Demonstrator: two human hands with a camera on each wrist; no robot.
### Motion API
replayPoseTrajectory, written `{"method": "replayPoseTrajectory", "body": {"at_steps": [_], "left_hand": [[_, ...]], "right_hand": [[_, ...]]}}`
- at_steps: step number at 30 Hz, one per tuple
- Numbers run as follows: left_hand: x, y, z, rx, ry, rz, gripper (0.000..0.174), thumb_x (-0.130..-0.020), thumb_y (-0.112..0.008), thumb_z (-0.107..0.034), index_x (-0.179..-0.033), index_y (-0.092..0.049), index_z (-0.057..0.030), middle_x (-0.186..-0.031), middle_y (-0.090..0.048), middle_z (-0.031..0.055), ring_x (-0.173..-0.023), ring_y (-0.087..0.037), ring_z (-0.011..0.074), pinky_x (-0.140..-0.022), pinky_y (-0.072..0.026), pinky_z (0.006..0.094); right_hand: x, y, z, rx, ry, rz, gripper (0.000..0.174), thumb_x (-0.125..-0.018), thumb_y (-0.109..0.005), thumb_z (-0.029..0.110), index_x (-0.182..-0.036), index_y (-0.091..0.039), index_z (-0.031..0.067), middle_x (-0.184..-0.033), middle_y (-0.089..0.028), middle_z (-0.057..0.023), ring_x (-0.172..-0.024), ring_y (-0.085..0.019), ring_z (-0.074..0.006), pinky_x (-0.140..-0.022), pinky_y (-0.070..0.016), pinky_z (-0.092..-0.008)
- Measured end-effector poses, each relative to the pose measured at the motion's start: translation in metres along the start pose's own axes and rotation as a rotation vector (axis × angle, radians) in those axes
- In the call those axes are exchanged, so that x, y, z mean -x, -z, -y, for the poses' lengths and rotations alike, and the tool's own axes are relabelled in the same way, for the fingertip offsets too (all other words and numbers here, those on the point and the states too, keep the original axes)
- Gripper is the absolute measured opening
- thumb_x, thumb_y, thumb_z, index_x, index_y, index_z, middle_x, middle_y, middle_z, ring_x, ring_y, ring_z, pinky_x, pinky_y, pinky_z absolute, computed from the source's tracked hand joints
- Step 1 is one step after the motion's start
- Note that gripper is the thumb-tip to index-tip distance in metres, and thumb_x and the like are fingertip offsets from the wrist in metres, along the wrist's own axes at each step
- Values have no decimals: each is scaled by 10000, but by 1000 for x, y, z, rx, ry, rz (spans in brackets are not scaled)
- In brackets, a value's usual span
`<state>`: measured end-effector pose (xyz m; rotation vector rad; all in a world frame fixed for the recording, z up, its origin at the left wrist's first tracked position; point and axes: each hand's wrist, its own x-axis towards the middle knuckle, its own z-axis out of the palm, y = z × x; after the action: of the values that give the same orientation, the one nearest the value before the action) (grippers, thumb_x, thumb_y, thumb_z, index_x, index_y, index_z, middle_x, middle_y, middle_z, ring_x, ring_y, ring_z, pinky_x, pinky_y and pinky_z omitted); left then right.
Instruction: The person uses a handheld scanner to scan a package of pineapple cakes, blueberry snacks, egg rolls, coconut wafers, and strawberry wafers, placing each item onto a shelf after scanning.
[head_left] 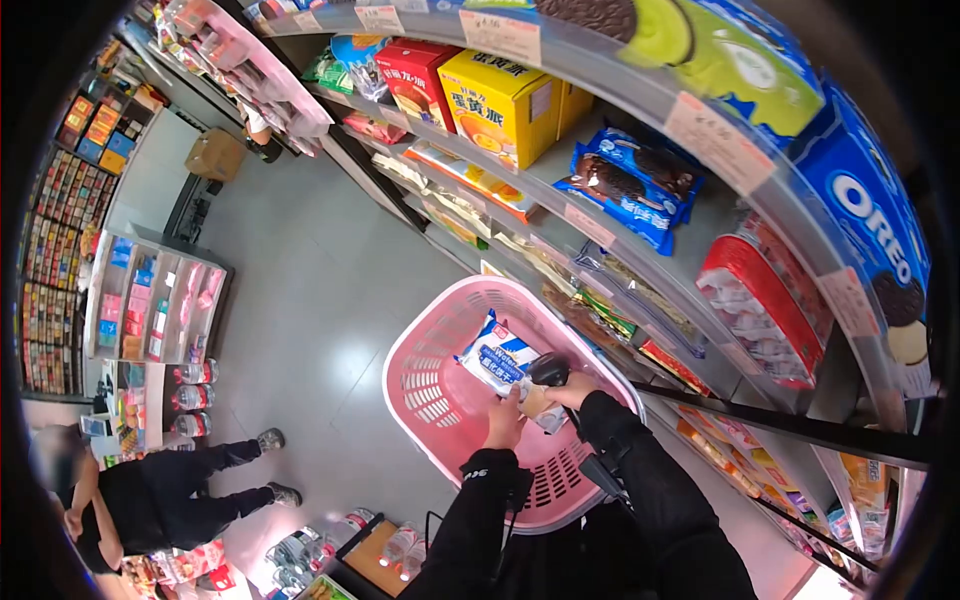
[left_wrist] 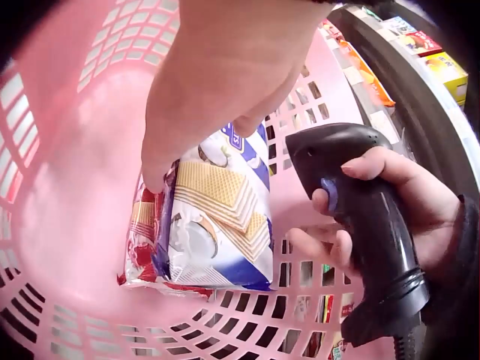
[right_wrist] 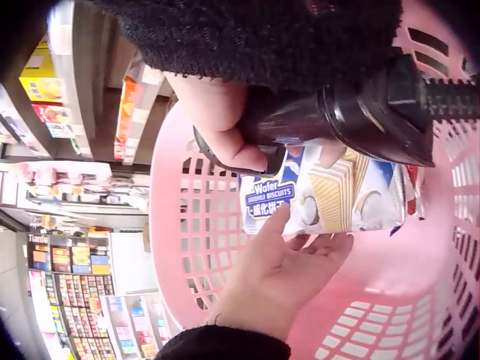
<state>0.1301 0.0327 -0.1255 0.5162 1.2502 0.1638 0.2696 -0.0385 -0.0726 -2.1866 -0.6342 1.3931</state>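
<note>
In the head view a blue-and-white packet of wafer biscuits [head_left: 492,350] is over the inside of a pink plastic basket [head_left: 425,318]. My left hand [right_wrist: 274,274] grips this packet by its side, thumb on the front and fingers along the edge. Behind it, a red wafer packet [left_wrist: 142,232] shows partly, the rest hidden. My right hand [left_wrist: 412,195] holds a black handheld barcode scanner [left_wrist: 360,202] by its handle, fingers near the blue trigger. The scanner head is close over the printed end of the packet in the head view.
Shelves on the right carry a yellow pie box [head_left: 505,105], blue cookie packs [head_left: 635,180] and a red-topped bag [head_left: 765,300]. A person in dark clothes [head_left: 180,490] stands at the lower left. Bottled water [head_left: 300,555] and a display counter [head_left: 160,300] line the grey floor [head_left: 300,270].
</note>
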Motion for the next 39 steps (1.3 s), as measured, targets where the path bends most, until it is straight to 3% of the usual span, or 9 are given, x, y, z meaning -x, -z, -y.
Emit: {"method": "replayPoseTrajectory", "body": {"at_steps": [8,10,12,13,14,18,22,28,39], "left_hand": [[3,2,11,70,-200,-122,233,-812,-514,-172,-977,-453,-19,-884,-529,76,-771,-538,173,-612,-443,285],[15,11,9,66,-270,-129,237,-805,-512,-169,-970,-451,-10,-872,-527,84,-765,-539,176,-609,-442,275],[36,19,-6,92,-162,-128,233,-795,-481,-147,-1000,-467,-38,-938,-527,76,-804,-540,189,-674,-445,296],[37,32,8,-111,-470,-32,244,-794,-440,-195,-982,-486,-46,-948,-539,87,-812,-546,191,-660,-453,306],[43,27,-4,153,-196,-63,285,-829,-404,-294,-964,-501,-63,-947,-550,89,-828,-543,196,-690,-458,312],[96,32,-6,292,-263,190,403,-855,-362,-409,-953,-491,-40,-795,-564,59,-677,-570,153,-590,-480,256],[196,5,-32,60,-129,397,404,-838,-405,-390,-972,-479,-15,-757,-541,65,-677,-544,163,-564,-463,260],[253,-22,0,343,158,973,542,-748,-521,-402,-1133,-393,-42,-871,-477,148,-719,-496,227,-605,-437,298],[322,-96,129,169,549,1348,649,-745,-477,-504,-1203,-350,-62,-749,-398,85,-651,-377,186,-611,-316,259]], "right_hand": [[7,4,3,-393,-56,125,284,-614,-607,230,-799,-605,15,-683,-592,-62,-655,-548,-141,-615,-425,-266],[23,8,9,-424,145,158,255,-619,-605,219,-767,-603,11,-652,-579,-55,-622,-536,-135,-582,-418,-258],[49,18,29,-280,157,248,390,-607,-621,289,-925,-577,67,-801,-604,-84,-749,-572,-177,-685,-439,-280],[64,15,33,-325,272,213,401,-608,-619,298,-936,-571,73,-799,-605,-86,-743,-572,-182,-688,-439,-286],[82,13,41,-366,389,176,411,-608,-618,308,-946,-565,78,-797,-605,-89,-737,-573,-187,-692,-440,-292],[163,28,64,-310,413,483,432,-632,-637,264,-987,-521,48,-860,-584,-136,-828,-559,-219,-753,-421,-313],[231,25,58,-353,912,466,510,-645,-639,181,-1082,-430,19,-996,-518,-163,-923,-505,-245,-805,-390,-337],[330,62,-9,-485,850,378,565,-648,-680,214,-1104,-418,8,-1031,-525,-146,-931,-511,-210,-811,-397,-314],[516,79,-152,-263,757,-92,507,-634,-672,213,-1045,-452,14,-945,-548,-143,-844,-538,-305,-728,-431,-339]]}}
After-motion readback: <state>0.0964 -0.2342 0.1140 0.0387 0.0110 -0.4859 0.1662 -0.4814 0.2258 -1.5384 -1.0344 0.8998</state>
